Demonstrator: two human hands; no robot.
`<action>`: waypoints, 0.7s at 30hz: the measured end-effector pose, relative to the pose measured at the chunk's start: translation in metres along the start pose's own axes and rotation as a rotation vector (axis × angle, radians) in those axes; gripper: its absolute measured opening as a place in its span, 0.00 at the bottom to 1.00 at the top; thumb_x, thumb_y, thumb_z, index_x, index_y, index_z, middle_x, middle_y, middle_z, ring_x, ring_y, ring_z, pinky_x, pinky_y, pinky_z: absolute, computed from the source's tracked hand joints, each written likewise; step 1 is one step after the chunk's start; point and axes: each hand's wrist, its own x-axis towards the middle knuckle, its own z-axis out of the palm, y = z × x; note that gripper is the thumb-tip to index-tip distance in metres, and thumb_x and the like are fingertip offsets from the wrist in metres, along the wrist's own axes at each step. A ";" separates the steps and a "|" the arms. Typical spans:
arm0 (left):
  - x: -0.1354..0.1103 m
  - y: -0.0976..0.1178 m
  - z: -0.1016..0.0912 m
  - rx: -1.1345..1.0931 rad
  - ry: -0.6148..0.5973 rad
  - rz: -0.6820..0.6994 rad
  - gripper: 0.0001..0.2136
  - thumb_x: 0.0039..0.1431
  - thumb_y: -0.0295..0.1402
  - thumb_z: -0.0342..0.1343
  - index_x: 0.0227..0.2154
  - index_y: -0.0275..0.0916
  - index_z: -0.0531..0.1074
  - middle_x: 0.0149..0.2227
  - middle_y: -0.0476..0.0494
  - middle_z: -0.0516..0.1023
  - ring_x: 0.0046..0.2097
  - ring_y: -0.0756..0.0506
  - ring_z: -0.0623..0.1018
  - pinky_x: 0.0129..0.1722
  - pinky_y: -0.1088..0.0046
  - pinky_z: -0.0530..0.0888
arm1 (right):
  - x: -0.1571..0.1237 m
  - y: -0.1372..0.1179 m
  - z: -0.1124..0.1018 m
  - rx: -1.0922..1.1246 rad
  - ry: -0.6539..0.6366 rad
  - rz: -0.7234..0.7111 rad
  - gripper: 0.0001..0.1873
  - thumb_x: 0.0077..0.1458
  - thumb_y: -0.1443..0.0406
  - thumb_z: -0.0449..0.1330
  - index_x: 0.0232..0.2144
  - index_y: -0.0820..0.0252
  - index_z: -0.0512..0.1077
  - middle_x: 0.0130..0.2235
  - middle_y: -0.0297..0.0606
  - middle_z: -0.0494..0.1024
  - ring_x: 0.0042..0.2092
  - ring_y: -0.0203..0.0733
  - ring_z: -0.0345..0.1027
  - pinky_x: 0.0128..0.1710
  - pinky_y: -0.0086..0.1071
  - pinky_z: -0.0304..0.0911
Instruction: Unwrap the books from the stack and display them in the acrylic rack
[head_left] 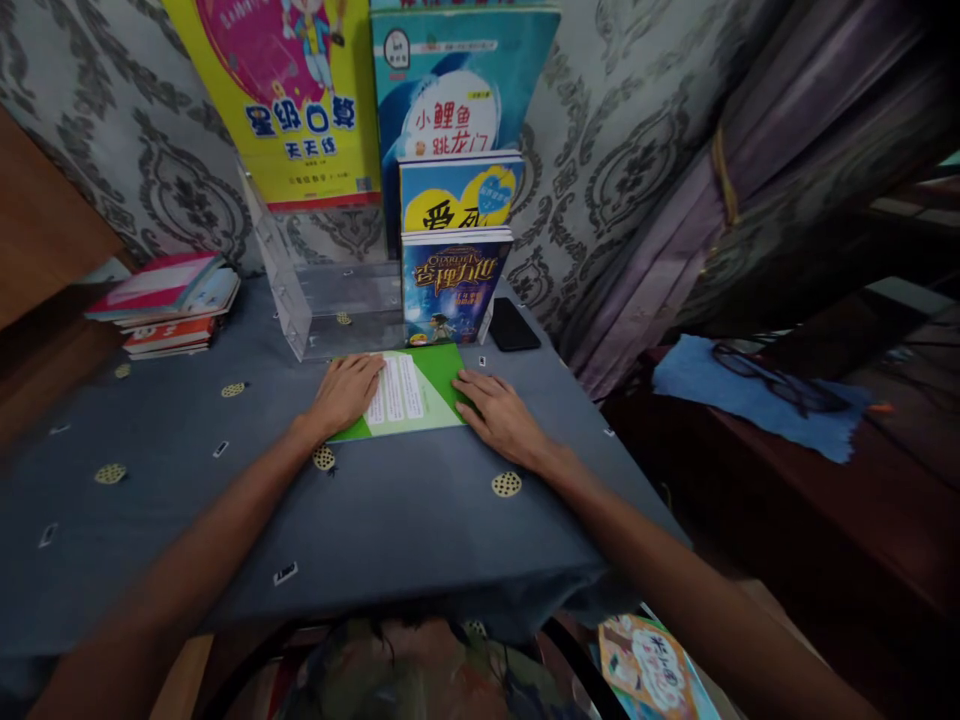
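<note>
A green book (439,405) with white text panels lies flat on the cloth-covered table, just in front of a clear plastic book stand (289,290). My left hand (346,392) rests on its left side, palm down with the fingers stretched out. Over its right edge lies my right hand (496,412), fingers spread and flat. Upright in the right part of the stand is a dark blue book (454,290). Behind that one stand a yellow and blue book (461,195) and a taller teal book (465,85). A large yellow workbook (300,110) stands at the back left.
A stack of books (172,310) sits at the table's left. Right of the stand lies a black phone (515,325). Eyeglasses (780,375) rest on a blue cloth (694,375) at the right. A colourful book (652,665) is below the table's front edge.
</note>
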 end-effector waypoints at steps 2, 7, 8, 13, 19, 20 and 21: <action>0.000 0.001 0.000 0.007 0.008 0.001 0.18 0.70 0.32 0.42 0.58 0.36 0.68 0.60 0.39 0.73 0.61 0.39 0.69 0.58 0.57 0.65 | -0.013 -0.005 -0.001 -0.004 0.020 -0.019 0.22 0.68 0.62 0.48 0.59 0.62 0.68 0.63 0.50 0.69 0.66 0.51 0.60 0.64 0.53 0.55; -0.001 0.001 -0.002 0.062 0.051 0.015 0.16 0.70 0.32 0.43 0.52 0.36 0.72 0.56 0.37 0.76 0.57 0.39 0.72 0.55 0.57 0.68 | -0.034 -0.009 -0.004 0.001 0.055 -0.077 0.20 0.66 0.63 0.52 0.57 0.63 0.71 0.61 0.51 0.72 0.64 0.53 0.63 0.62 0.54 0.58; -0.002 0.001 -0.004 0.076 0.057 0.023 0.16 0.70 0.32 0.43 0.51 0.36 0.73 0.55 0.36 0.77 0.55 0.39 0.73 0.54 0.58 0.69 | -0.036 -0.009 -0.004 0.006 0.063 -0.083 0.20 0.66 0.63 0.52 0.56 0.62 0.71 0.60 0.51 0.72 0.63 0.53 0.63 0.61 0.54 0.59; -0.016 0.015 -0.016 0.064 0.013 0.201 0.17 0.70 0.40 0.44 0.49 0.37 0.74 0.55 0.37 0.76 0.54 0.39 0.74 0.54 0.57 0.69 | -0.036 -0.008 -0.006 0.032 0.080 -0.093 0.19 0.65 0.63 0.53 0.55 0.63 0.72 0.59 0.52 0.74 0.62 0.54 0.65 0.58 0.53 0.63; -0.042 0.038 -0.018 0.076 -0.071 0.293 0.27 0.68 0.51 0.46 0.61 0.38 0.65 0.63 0.35 0.69 0.64 0.36 0.67 0.61 0.53 0.65 | -0.036 -0.008 -0.003 0.022 0.114 -0.114 0.18 0.65 0.64 0.54 0.54 0.63 0.73 0.58 0.52 0.75 0.61 0.54 0.66 0.57 0.53 0.64; -0.043 0.039 -0.017 0.093 -0.079 0.287 0.26 0.69 0.49 0.46 0.61 0.38 0.64 0.63 0.34 0.69 0.65 0.36 0.67 0.62 0.54 0.65 | -0.036 -0.008 -0.003 0.019 0.120 -0.118 0.18 0.65 0.64 0.54 0.53 0.63 0.73 0.57 0.52 0.75 0.60 0.55 0.66 0.57 0.53 0.64; -0.044 0.040 -0.016 0.111 -0.084 0.283 0.25 0.69 0.48 0.45 0.61 0.37 0.64 0.63 0.34 0.69 0.65 0.37 0.67 0.62 0.54 0.65 | -0.036 -0.009 -0.003 0.017 0.123 -0.123 0.18 0.65 0.64 0.54 0.53 0.63 0.73 0.57 0.52 0.75 0.60 0.55 0.66 0.56 0.53 0.64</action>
